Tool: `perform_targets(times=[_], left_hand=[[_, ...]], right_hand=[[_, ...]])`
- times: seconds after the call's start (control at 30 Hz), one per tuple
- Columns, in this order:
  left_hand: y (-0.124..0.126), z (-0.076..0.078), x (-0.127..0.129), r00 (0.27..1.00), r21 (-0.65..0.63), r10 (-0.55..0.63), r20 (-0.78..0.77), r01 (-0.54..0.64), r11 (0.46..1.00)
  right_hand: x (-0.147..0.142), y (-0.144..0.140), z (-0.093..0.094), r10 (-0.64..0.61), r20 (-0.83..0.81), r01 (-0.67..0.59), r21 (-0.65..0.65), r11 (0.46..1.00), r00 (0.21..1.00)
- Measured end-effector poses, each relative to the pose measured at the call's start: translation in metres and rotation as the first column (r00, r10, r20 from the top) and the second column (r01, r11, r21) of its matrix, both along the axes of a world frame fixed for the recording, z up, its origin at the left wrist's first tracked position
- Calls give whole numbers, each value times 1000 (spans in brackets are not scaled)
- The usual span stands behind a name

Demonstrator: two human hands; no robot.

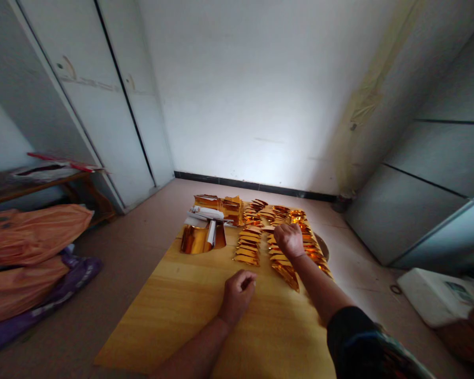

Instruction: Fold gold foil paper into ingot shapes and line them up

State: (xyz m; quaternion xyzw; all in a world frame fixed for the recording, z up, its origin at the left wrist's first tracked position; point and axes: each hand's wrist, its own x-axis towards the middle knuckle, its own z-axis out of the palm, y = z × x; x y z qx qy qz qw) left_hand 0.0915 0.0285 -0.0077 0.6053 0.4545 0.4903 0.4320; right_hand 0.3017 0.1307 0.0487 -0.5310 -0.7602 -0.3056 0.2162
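Wooden table [189, 310], right hand [288, 239] on gold folds [248, 245]

1. Dim room overall; the far wall [260, 105] glows brightest at its middle and fades grey toward the corners.
2. Gold foil pieces [248, 245] throw sharp orange glints.
3. The tabletop [189, 310] looks warm and evenly lit, with soft shadows.
4. Wide-angle bending tilts the doors [102, 105] at the edges.
5. Corners go murky, perhaps slightly blurred.
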Motion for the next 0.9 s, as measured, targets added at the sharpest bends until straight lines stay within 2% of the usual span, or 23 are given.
perform_targets(times=[0.17,0.3,0.6,0.9], left_hand=[[-3,-3,-1,997,43,-51,-60,53,998],[-3,-4,-1,997,32,-58,-54,60,998],[-5,-3,-2,998,-5,-57,-41,57,998],[-6,-5,-2,997,15,-60,-42,61,998]], right_hand=[[-3,51,-16,-54,10,54,-43,998,999],[-3,73,-29,-107,1,106,-121,987,994],[3,91,-42,-161,24,162,-210,964,987],[1,101,-46,-185,38,189,-211,959,982]])
